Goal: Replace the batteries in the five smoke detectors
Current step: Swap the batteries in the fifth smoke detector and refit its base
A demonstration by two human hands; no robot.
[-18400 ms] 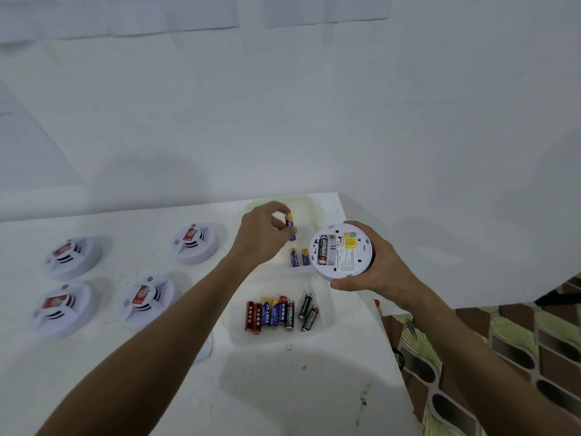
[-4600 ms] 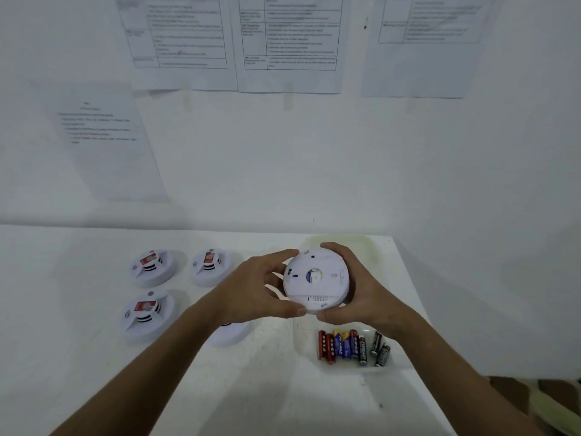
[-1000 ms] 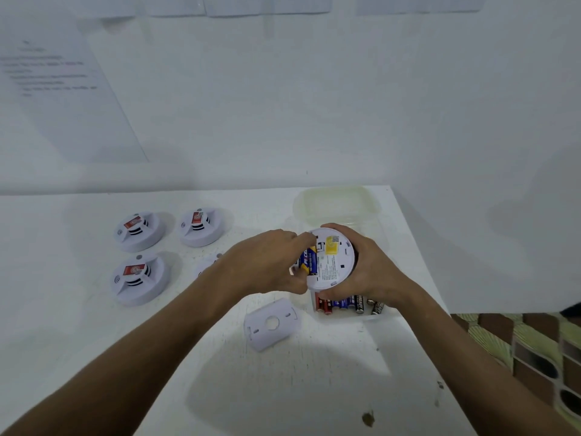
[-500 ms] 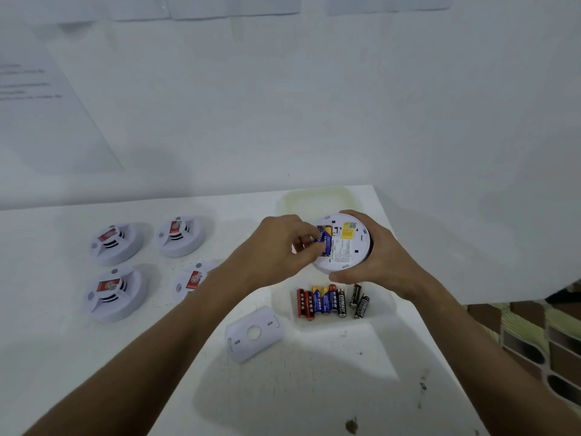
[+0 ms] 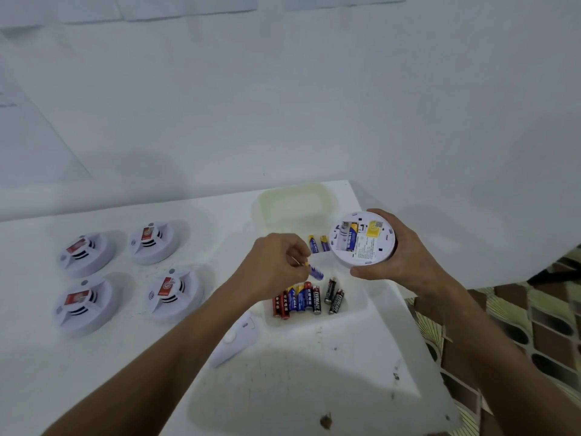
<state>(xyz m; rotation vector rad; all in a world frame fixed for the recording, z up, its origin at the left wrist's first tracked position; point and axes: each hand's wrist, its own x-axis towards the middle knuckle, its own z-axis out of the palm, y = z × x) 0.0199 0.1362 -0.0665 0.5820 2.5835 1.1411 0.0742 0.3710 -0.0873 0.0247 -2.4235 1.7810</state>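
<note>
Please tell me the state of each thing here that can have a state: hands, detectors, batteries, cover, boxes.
Left hand: pinches a blue battery over the tray.
Right hand: grips the open detector, back up, one battery inside, one slot empty.
Four detectors: lying on the table, closed as far as visible.
Cover: off, lying on the table.
Tray: holds loose batteries.
Far box: open.
</note>
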